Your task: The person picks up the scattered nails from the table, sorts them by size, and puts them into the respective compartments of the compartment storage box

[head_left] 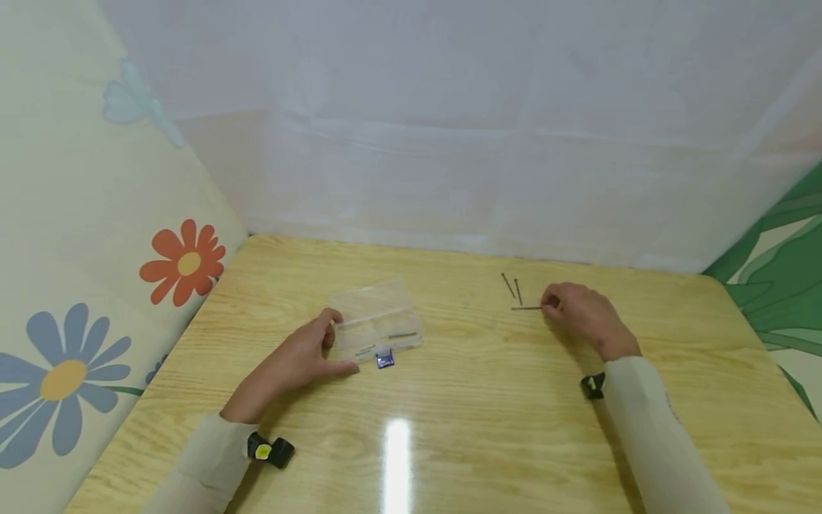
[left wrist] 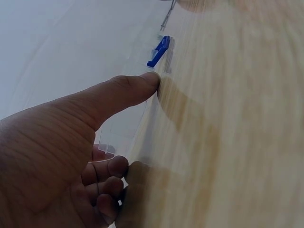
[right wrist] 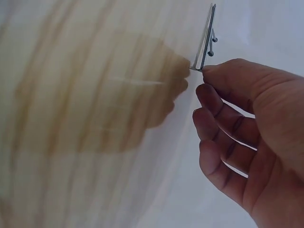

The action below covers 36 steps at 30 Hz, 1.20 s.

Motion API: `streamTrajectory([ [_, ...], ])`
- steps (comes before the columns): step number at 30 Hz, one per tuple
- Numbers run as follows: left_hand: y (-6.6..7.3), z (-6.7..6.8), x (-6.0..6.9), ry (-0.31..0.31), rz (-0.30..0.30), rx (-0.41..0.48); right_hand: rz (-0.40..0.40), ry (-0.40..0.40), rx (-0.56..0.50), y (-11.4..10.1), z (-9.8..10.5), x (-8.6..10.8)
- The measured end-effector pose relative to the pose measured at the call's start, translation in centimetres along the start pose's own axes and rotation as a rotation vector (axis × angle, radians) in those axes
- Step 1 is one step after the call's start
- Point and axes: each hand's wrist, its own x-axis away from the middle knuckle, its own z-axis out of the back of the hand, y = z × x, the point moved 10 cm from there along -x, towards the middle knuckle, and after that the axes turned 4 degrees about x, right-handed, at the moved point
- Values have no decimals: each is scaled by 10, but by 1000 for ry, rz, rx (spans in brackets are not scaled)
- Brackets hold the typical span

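A clear plastic box (head_left: 372, 318) lies open on the table, with a blue latch (head_left: 385, 359) at its front edge and a few nails (head_left: 402, 335) in its front part. My left hand (head_left: 308, 357) holds the box at its left end, the thumb along the front edge and the other fingers bent at the side. To the right, my right hand (head_left: 587, 318) pinches a nail (head_left: 526, 308) by its head end between thumb and fingertips; the shank points left. Two more nails (head_left: 508, 285) lie just beyond it.
The wooden table (head_left: 462, 414) ends at a pale cloth (head_left: 398, 178) hung along its back edge. A flower-printed panel (head_left: 96, 235) stands at the left, and green leaf-printed fabric (head_left: 783, 285) hangs at the right.
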Motion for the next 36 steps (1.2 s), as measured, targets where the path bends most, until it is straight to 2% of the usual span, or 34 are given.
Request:
streamTrajectory([
  [13,1,1,0,4,4,-2,-11,-27,17,3,-3,-2],
  [36,2,0,0,5,-2,-9,57,-59,19,-8,-9,-1],
])
